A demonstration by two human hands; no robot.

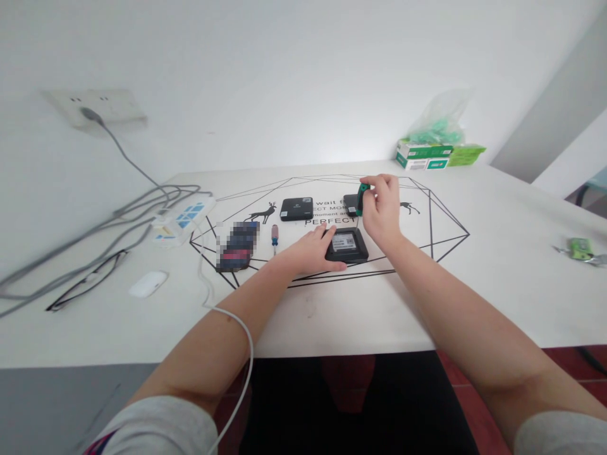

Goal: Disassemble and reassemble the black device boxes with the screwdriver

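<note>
A black plastic device case point(361, 251) lies label side up on the table in front of me. My left hand point(313, 250) grips its left side, with the thumb along the near edge and the fingers by the far left corner. Above the case, my right hand point(382, 212) is closed around a screwdriver point(362, 197) with a green and black handle. The thin shaft points down to the far edge of the case; whether the tip touches a screw is too small to tell.
Behind the case lie two flat black boxes, one left point(296, 209) and one right point(349, 203). A smaller screwdriver point(274, 236) and a blurred phone point(238, 246) lie left, beyond them a power strip point(183, 220), glasses point(88, 280) and a white case point(148, 284). A white cable crosses my left arm.
</note>
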